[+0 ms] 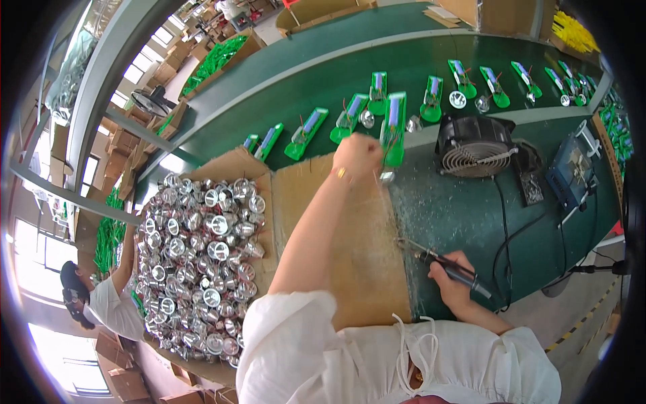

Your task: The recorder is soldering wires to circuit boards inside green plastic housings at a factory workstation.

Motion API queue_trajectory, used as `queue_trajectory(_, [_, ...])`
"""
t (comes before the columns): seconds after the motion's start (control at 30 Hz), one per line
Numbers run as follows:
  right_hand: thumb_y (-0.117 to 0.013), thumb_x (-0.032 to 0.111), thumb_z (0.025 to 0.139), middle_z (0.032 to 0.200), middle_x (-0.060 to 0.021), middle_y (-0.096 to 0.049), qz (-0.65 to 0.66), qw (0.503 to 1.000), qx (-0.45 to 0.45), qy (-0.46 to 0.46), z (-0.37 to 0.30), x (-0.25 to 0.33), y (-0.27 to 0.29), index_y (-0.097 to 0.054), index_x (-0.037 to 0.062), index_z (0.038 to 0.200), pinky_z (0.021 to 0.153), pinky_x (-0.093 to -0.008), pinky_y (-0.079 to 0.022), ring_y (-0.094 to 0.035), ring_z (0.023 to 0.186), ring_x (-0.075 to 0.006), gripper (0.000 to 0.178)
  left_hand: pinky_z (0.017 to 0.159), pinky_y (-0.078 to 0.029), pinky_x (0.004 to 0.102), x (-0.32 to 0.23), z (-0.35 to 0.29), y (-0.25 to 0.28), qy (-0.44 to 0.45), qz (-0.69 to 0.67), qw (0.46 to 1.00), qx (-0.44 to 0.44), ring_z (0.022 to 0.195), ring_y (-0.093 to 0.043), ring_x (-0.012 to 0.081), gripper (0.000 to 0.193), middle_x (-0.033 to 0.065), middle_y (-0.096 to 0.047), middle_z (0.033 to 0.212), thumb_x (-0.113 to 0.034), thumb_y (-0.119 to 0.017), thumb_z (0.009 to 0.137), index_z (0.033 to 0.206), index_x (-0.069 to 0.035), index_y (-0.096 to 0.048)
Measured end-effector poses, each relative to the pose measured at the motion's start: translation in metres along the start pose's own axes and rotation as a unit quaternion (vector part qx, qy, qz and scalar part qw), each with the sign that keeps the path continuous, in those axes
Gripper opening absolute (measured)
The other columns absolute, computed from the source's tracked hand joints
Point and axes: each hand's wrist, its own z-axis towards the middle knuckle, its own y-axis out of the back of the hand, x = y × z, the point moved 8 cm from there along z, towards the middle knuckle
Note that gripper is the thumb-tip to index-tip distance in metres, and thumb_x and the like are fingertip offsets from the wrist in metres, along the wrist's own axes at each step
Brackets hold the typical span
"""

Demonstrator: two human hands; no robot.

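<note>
My left hand (pixel 356 156) is stretched forward and closed on a long green part with a blue strip (pixel 393 128), held at the edge of the green conveyor belt (pixel 323 74). My right hand (pixel 452 275) rests near the table's front edge and grips a black soldering iron (pixel 444 262), its tip pointing left over the brown cardboard sheet (pixel 350 229). A thin strand of solder wire runs down from my left hand toward the iron's tip. A small silver reflector cup (pixel 386 176) lies just below the green part.
A cardboard box full of shiny silver reflector cups (pixel 198 256) sits at my left. Several green parts with silver cups lie on the belt (pixel 431 97). A black fan (pixel 475 147) and a blue soldering station (pixel 570 168) stand at right. Another person (pixel 101 296) works at far left.
</note>
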Motion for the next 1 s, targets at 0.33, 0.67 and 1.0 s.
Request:
queue_trajectory(0.33, [-0.064, 0.004, 0.076, 0.067, -0.0061, -0.059, 0.061, 0.997, 0.0, -0.05, 0.004, -0.002, 0.002, -0.048, 0.001, 0.08, 0.054, -0.0228, -0.045, -0.056, 0.06, -0.0092, 0.017, 0.07, -0.05, 0.0393, 0.085, 0.047, 0.029, 0.16, 0.094, 0.982, -0.045, 0.079, -0.061, 0.0303, 0.016, 0.0137, -0.065, 0.081, -0.024, -0.058, 0.074, 0.074, -0.011, -0.068])
queue_trajectory(0.67, [-0.058, 0.006, 0.08, 0.065, -0.0064, -0.054, 0.026, 0.999, -0.025, -0.04, 0.004, 0.002, 0.006, -0.048, -0.0003, 0.082, 0.052, -0.0231, -0.045, -0.055, 0.056, -0.0109, 0.012, 0.053, -0.048, 0.0387, 0.023, -0.151, 0.033, 0.17, 0.039, 0.98, -0.1, 0.058, -0.059, 0.031, 0.018, 0.013, -0.06, 0.062, -0.024, -0.058, 0.072, 0.061, -0.01, -0.064])
queue_trajectory(1.0, [-0.056, 0.012, 0.082, 0.06, -0.0032, -0.051, 0.024, 0.999, -0.033, 0.007, 0.008, 0.005, 0.001, -0.048, 0.0033, 0.08, 0.052, -0.0207, -0.037, -0.05, 0.054, -0.0095, 0.013, 0.065, -0.043, 0.0372, 0.086, -0.258, 0.119, 0.235, 0.211, 0.891, -0.327, 0.077, -0.052, 0.0266, 0.014, 0.0086, -0.054, 0.078, -0.022, -0.064, 0.07, 0.074, -0.009, -0.061])
